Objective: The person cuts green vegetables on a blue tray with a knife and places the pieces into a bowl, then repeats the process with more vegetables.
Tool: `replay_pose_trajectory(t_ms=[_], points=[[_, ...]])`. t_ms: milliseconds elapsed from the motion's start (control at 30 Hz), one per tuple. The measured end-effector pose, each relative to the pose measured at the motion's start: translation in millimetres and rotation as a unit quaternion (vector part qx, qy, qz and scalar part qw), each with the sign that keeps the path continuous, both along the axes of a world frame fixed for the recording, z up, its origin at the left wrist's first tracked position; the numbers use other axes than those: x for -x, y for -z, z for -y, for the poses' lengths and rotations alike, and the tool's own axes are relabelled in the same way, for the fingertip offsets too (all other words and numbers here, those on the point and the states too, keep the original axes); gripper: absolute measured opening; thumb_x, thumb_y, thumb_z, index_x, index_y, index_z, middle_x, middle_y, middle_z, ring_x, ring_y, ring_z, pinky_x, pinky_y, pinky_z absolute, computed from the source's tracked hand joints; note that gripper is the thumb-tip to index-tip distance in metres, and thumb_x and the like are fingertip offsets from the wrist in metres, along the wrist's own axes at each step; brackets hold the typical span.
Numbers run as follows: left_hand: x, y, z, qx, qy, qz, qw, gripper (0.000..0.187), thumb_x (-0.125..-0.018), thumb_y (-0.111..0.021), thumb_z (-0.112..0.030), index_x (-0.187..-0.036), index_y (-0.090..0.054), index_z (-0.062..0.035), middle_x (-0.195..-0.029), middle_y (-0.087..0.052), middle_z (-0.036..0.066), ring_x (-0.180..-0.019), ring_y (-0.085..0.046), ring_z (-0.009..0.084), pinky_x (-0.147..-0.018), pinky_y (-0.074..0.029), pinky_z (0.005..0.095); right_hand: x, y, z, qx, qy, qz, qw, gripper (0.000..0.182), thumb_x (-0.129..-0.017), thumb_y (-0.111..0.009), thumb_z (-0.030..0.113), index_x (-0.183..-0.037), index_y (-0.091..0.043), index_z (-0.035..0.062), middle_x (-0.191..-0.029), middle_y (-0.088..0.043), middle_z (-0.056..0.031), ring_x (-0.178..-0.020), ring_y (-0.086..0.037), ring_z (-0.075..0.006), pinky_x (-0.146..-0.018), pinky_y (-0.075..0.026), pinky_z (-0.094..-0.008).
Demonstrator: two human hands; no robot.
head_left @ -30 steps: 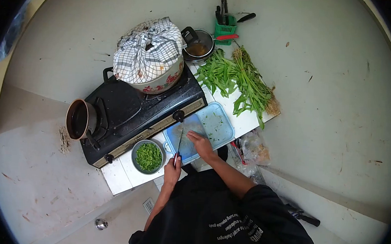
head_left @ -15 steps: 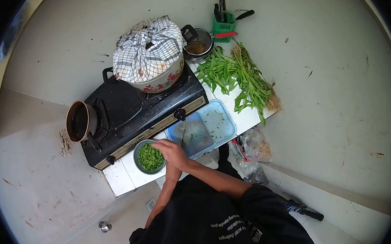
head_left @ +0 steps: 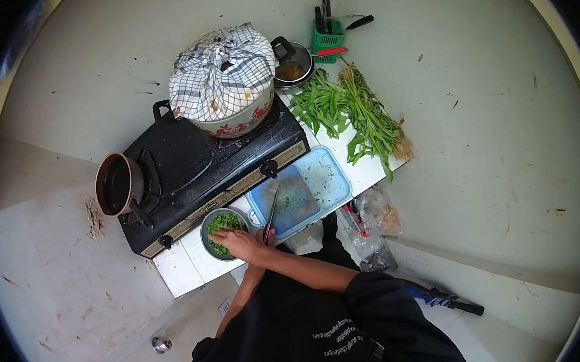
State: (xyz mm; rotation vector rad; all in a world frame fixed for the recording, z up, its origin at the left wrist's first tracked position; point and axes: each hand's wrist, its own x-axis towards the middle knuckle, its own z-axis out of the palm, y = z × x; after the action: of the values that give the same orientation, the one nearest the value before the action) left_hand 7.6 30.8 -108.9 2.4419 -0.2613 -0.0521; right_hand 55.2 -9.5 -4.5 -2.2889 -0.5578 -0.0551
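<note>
A grey bowl (head_left: 206, 248) of finely chopped greens (head_left: 226, 222) stands on the white tiled counter. My right hand (head_left: 237, 242) reaches across my left forearm, its fingers stretched out and touching the greens. My left hand (head_left: 266, 237), mostly hidden beneath the right arm, grips a knife (head_left: 273, 210) with its blade pointing away from me. That blade lies over the near part of a blue plastic tray (head_left: 336, 167), beside a darker board-like surface (head_left: 292, 193) scattered with green bits.
A black gas stove (head_left: 177, 153) carries a cloth-covered pot (head_left: 240, 120) and a small saucepan (head_left: 116, 186). Uncut leafy greens (head_left: 368, 122) lie at the back right, near a lidded pan (head_left: 292, 67) and a green utensil basket (head_left: 326, 42). Plastic bags (head_left: 375, 214) sit below the counter's right side.
My right hand has lowered from above the bowl's edge onto the chopped greens. The knife in my left hand shows more clearly now.
</note>
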Motion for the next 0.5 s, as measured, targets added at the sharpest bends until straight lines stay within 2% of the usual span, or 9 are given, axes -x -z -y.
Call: replay_pose_trajectory(t_ms=[33,133,233,333,433,500], points=[[0.6,-10.0,0.9,-0.001,0.006,0.001,1.0,0.038,-0.094,-0.065,-0.039,-0.092,-0.066,-0.0008,-0.072,-0.061,0.019,-0.067,-0.057,0.0391,-0.069,-0.043,0.0501,2.3,6.0,-0.5,-0.043,0.017,0.056,0.997,0.043,-0.086,-0.055,0.007,-0.129,-0.06,0.0065,-0.119,-0.065,-0.0156,-0.1,-0.069,-0.0321,-0.088,-0.055,-0.0398],[-2.2,-12.1,-3.2,-0.009,0.027,-0.03,0.999,0.039,-0.095,-0.064,-0.039,-0.095,-0.066,-0.0005,-0.074,-0.063,0.021,-0.07,-0.058,0.0398,-0.071,-0.044,0.0501,0.3,-23.0,8.6,0.012,-0.008,-0.105,0.994,0.041,-0.085,-0.055,0.005,-0.126,-0.06,0.0051,-0.108,-0.068,-0.0154,-0.099,-0.069,-0.0324,-0.089,-0.054,-0.0418],[-5.4,1.8,-9.5,-0.02,0.048,-0.077,0.996,0.038,-0.096,-0.063,-0.038,-0.098,-0.067,-0.0003,-0.076,-0.063,0.021,-0.072,-0.058,0.04,-0.072,-0.044,0.0502,-8.2,-24.1,9.7,0.081,-0.064,-0.074,0.992,0.032,-0.082,-0.057,0.006,-0.114,-0.064,0.0055,-0.1,-0.069,-0.0138,-0.096,-0.069,-0.0317,-0.086,-0.052,-0.0432],[-4.0,9.3,-12.4,-0.047,0.063,-0.029,0.997,0.034,-0.095,-0.064,-0.034,-0.098,-0.065,0.0001,-0.08,-0.065,0.02,-0.072,-0.061,0.0368,-0.069,-0.046,0.0479,-4.1,-23.3,13.2,-0.02,-0.026,0.05,0.998,0.018,-0.081,-0.059,0.01,-0.096,-0.067,0.005,-0.095,-0.068,-0.0129,-0.087,-0.069,-0.0305,-0.084,-0.05,-0.042],[-5.1,7.0,-11.9,-0.059,0.074,0.023,0.995,0.032,-0.095,-0.064,-0.031,-0.098,-0.063,0.0003,-0.083,-0.065,0.02,-0.073,-0.062,0.0353,-0.068,-0.047,0.0467,3.9,-8.0,-0.7,0.002,0.074,-0.002,0.997,0.016,-0.08,-0.059,0.011,-0.093,-0.067,0.0067,-0.088,-0.066,-0.0112,-0.088,-0.067,-0.0277,-0.086,-0.048,-0.0398],[-9.0,2.5,-14.1,-0.046,0.086,0.019,0.995,0.032,-0.095,-0.064,-0.031,-0.099,-0.064,0.0004,-0.084,-0.065,0.02,-0.074,-0.062,0.0356,-0.068,-0.048,0.0468,-1.6,-11.2,8.1,0.055,-0.017,-0.061,0.996,0.028,-0.082,-0.056,0.006,-0.107,-0.069,0.0108,-0.1,-0.067,-0.0122,-0.094,-0.065,-0.0285,-0.09,-0.048,-0.0402]])
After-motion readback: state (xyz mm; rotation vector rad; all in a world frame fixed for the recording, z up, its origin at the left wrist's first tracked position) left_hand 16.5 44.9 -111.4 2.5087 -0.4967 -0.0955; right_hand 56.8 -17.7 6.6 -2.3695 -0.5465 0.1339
